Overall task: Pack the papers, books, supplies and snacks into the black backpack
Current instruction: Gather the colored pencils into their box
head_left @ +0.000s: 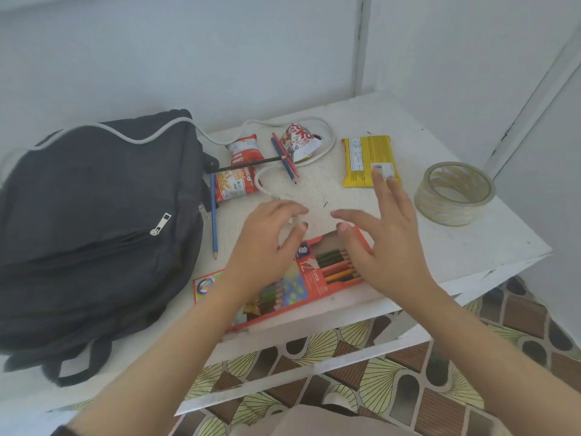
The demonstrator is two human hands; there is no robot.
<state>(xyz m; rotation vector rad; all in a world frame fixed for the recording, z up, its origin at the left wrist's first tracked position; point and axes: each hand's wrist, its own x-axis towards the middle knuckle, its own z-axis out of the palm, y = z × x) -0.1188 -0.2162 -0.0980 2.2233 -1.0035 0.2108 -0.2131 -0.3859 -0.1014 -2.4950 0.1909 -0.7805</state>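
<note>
The black backpack [94, 221] lies zipped on the left of the white table [456, 256]. An orange box of coloured pencils [311, 278] lies open at the table's front edge. My left hand [267, 243] and my right hand [380, 234] hover over the box with fingers spread, holding nothing. Behind them lie two red snack packets [239, 168], a torn red-and-white packet [298, 143], a yellow snack pack [367, 158], loose pencils [213, 215] [284, 157] and a roll of clear tape [454, 193].
A white cable [323, 143] loops across the back of the table and over the backpack. The table stands in a corner of white walls. Patterned floor tiles [345, 382] show below the table's front edge.
</note>
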